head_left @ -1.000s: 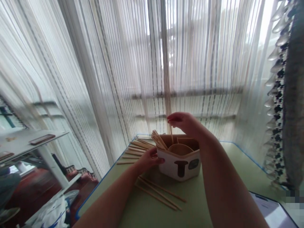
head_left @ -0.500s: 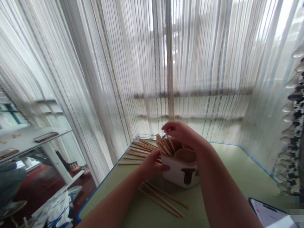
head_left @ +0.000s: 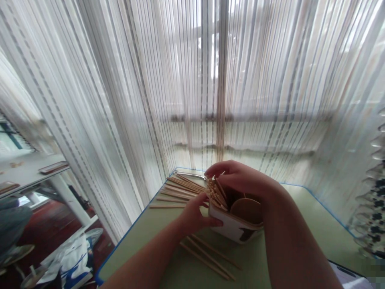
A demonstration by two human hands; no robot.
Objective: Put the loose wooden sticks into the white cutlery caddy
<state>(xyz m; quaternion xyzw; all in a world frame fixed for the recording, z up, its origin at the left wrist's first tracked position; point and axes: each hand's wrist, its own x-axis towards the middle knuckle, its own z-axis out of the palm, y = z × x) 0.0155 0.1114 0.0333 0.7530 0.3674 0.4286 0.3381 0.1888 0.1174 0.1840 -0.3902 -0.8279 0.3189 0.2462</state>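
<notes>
A white holder box (head_left: 231, 227) with black letters stands on the green table (head_left: 300, 224). A bundle of wooden sticks (head_left: 215, 192) leans out of its left compartment, and a round wooden piece (head_left: 246, 209) sits inside. My left hand (head_left: 195, 214) presses against the box's left side with curled fingers. My right hand (head_left: 240, 178) hovers over the top of the box, its fingers touching the stick ends; I cannot see whether it pinches one.
Several loose sticks (head_left: 177, 188) lie on the table's far left corner, and three more sticks (head_left: 207, 257) lie in front of the box. A phone (head_left: 349, 275) lies at the near right. Sheer curtains (head_left: 192, 88) close off the back. A white side table (head_left: 36, 174) stands at the left.
My right hand has come down from above the box onto the stick tops. The stick it held upright is now among the bundle. The view has shifted left.
</notes>
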